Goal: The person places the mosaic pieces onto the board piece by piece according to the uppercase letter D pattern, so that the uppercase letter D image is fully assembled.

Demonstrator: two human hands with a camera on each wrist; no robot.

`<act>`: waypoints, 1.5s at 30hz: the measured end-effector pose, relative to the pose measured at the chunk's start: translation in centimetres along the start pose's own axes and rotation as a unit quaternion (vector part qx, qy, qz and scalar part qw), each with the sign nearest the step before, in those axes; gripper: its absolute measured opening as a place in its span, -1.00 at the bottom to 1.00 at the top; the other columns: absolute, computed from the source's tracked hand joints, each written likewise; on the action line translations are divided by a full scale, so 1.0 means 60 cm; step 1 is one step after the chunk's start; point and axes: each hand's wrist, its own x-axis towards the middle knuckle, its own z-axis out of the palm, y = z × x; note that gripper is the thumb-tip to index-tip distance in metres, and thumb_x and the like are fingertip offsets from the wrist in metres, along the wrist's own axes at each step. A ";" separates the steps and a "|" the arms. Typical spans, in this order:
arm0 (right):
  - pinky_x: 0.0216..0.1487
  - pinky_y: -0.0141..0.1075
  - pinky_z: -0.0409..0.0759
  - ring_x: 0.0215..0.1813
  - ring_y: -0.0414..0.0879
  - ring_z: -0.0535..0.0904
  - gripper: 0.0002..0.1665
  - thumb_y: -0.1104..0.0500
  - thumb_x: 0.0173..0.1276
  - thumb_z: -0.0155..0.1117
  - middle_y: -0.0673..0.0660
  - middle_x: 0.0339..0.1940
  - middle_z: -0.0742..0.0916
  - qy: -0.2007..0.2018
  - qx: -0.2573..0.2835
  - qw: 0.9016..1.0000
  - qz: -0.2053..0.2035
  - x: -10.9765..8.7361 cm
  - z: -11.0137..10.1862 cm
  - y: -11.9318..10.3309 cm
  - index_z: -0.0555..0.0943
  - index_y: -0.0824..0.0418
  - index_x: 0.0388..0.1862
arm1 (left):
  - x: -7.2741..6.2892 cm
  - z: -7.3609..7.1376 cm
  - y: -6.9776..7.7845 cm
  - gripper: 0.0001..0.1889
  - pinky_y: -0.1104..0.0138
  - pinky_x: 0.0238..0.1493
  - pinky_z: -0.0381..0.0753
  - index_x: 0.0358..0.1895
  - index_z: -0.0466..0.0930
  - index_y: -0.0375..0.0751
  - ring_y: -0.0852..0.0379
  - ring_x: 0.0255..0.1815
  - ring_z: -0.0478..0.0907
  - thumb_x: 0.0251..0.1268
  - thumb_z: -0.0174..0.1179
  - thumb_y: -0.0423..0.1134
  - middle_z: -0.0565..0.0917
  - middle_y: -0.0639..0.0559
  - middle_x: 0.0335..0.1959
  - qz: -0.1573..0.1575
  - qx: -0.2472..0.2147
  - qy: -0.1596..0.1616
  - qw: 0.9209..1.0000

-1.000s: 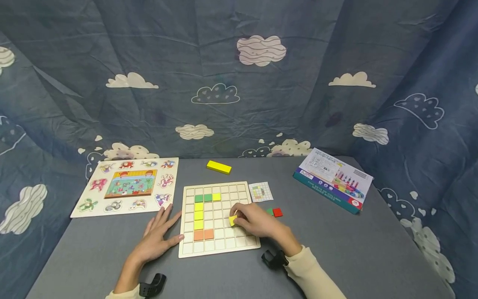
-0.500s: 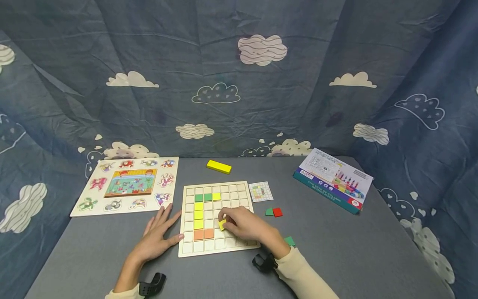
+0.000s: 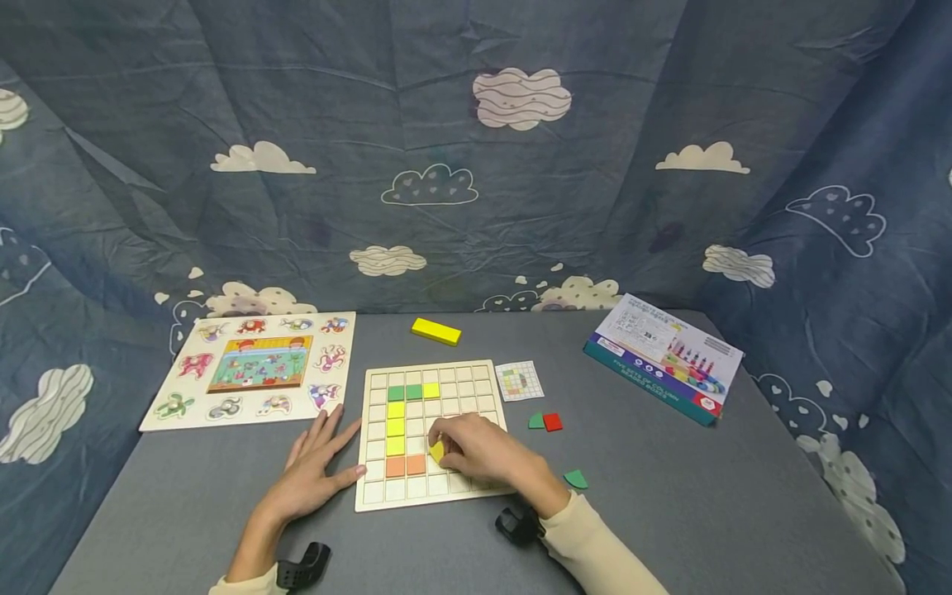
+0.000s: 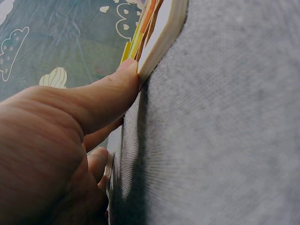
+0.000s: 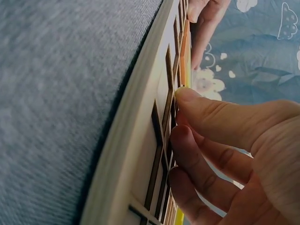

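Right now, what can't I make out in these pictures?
Head: part of the yellow piece, behind the right hand.
Head: squares of the board beneath that hand.
Head: details of the pattern card, too small.
Left wrist: the board, cut off by the top edge.
Right wrist: the left hand, cut off likewise.

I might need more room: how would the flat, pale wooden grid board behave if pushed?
The pale wooden grid board has a thick, straight edge, so it's probably stiff. Lying broad and low, it seems likelier to slide than tip. Yellow, green and orange square tiles rest on it and might shift.
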 end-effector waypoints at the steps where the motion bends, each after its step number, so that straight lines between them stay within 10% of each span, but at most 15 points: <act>1: -0.32 -0.51 0.46 -0.40 -0.36 0.45 -0.80 0.23 0.31 0.42 -0.15 -0.46 0.59 0.000 -0.001 1.000 0.001 0.000 0.000 0.000 0.65 0.09 -0.10 | 0.000 0.000 0.000 -0.20 -0.32 0.47 -0.43 0.52 0.27 -0.19 -0.37 0.64 -0.35 0.28 0.35 0.00 -0.07 -0.33 0.63 0.001 -0.001 0.000 1.000; 45: -0.18 -0.43 0.55 -0.25 -0.31 0.49 -0.80 0.07 0.20 0.52 -0.10 -0.26 0.67 0.003 -0.066 0.998 0.020 -0.003 0.009 -0.014 0.74 0.06 -0.21 | 0.004 0.005 -0.002 -0.20 -0.30 0.49 -0.44 0.53 0.26 -0.19 -0.35 0.64 -0.37 0.28 0.35 -0.01 -0.08 -0.31 0.64 -0.009 0.002 -0.001 1.000</act>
